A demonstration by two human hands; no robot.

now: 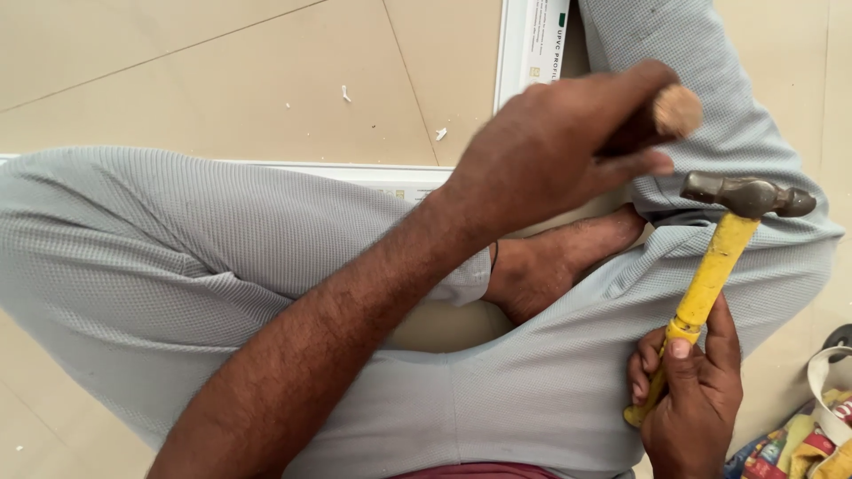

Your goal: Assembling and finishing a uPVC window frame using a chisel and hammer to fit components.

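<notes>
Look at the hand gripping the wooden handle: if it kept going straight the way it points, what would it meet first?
Probably the trouser leg just past the wooden handle that the left hand grips, pointing right; the hammer in the right hand sits lower. Depth is unclear.

Your crossed legs (222, 239) and foot (559, 257) fill the middle, so you have little room low down. The white frame (519, 44) bars the way ahead. Open floor (177, 71) lies far left; bags (816, 435) crowd the right corner.
</notes>
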